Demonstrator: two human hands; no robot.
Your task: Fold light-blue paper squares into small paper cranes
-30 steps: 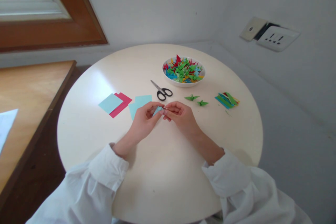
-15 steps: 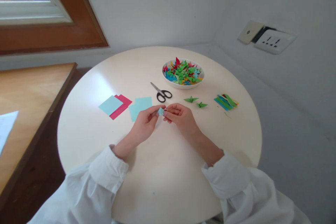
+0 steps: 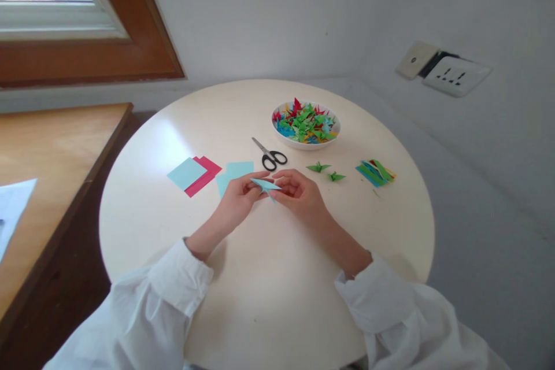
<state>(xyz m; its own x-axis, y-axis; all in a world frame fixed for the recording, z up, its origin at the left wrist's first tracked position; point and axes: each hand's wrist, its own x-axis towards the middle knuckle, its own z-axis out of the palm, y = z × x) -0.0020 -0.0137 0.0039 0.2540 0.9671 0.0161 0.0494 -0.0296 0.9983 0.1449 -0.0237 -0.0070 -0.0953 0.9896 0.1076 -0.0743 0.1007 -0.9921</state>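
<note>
A small folded piece of light-blue origami paper (image 3: 266,184) is held between both hands over the middle of the table, a narrow point of it hanging downward. My left hand (image 3: 241,193) pinches its left side with thumb and fingers. On the other side, my right hand (image 3: 299,192) grips the paper's right end, its remaining fingers curled. Just beyond the left fingers lie light-blue paper squares (image 3: 236,170), partly covered by that hand. Black-handled scissors (image 3: 269,156) rest a little past the fingertips.
A white bowl (image 3: 299,143) full of colourful paper cranes stands at the back. Two green paper cranes (image 3: 318,167) lie right of my hands, and paper strips (image 3: 375,173) farther right. Blue and red paper sheets (image 3: 189,174) are on the left of the round table (image 3: 277,300).
The light-blue paper has been turned and spread between the fingers, now showing a wide flat shape with a point below. Both hands stay nearly in place; the view has shifted slightly.
</note>
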